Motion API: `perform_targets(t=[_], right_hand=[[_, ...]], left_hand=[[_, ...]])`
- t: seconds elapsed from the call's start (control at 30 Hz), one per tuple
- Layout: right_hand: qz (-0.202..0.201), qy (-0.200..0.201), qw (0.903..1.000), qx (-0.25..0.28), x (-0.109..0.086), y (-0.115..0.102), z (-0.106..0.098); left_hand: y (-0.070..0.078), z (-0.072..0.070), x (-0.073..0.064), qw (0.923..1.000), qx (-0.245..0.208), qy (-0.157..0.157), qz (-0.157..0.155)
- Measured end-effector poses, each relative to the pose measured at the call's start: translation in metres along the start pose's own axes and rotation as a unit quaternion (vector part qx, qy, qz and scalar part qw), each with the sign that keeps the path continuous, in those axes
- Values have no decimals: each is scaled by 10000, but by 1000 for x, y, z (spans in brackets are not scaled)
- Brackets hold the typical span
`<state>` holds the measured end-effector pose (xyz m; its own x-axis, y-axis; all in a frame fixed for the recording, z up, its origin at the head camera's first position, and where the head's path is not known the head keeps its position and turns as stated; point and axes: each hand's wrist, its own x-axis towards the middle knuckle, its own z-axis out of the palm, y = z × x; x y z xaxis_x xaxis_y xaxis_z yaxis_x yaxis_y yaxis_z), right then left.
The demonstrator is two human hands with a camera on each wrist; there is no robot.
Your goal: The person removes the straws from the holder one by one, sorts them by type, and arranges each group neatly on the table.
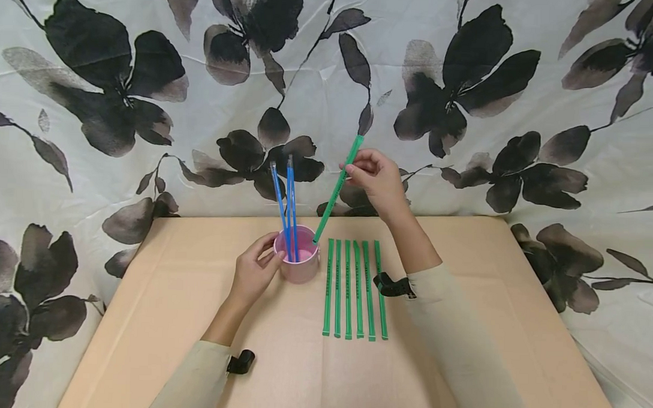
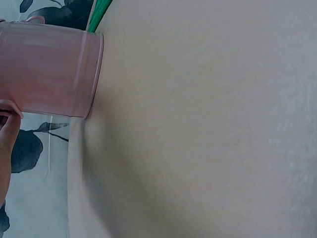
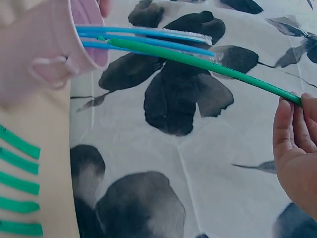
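Observation:
My left hand (image 1: 254, 273) grips a small pink bucket (image 1: 300, 273) at its side, thumb in front and fingers behind. The bucket stands upright and has small loops on its wall, one visible in the right wrist view. Three blue straws (image 1: 293, 209) with clear, wrinkled ends lean inside it. Between thumb and fingers, my right hand (image 1: 378, 180) pinches the upper part of a green wrapped straw (image 1: 336, 189). That straw slants down to the left, its lower end at the bucket's right rim. Whether its tip is inside, I cannot tell.
Right of the bucket, several green wrapped straws (image 1: 359, 289) lie side by side in a row on the tan tabletop (image 1: 277, 370). Behind the table hangs a white cloth (image 1: 365, 19) with dark flowers. Black straps sit at both wrists.

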<state>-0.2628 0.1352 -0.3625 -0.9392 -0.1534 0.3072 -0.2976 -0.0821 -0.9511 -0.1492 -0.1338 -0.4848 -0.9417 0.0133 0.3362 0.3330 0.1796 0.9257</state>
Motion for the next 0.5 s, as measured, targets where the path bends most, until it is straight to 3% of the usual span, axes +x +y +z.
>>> perform_targets(t=[0.3,0.5], right_hand=[[14,180,9994,-283,-33,-7,-32],[369,533,9963,-557,-59,-1,-51]], left_hand=[[6,-7,-11,9999,-3,-120,-84],[11,-12,-18,9997,0,-226,-134]])
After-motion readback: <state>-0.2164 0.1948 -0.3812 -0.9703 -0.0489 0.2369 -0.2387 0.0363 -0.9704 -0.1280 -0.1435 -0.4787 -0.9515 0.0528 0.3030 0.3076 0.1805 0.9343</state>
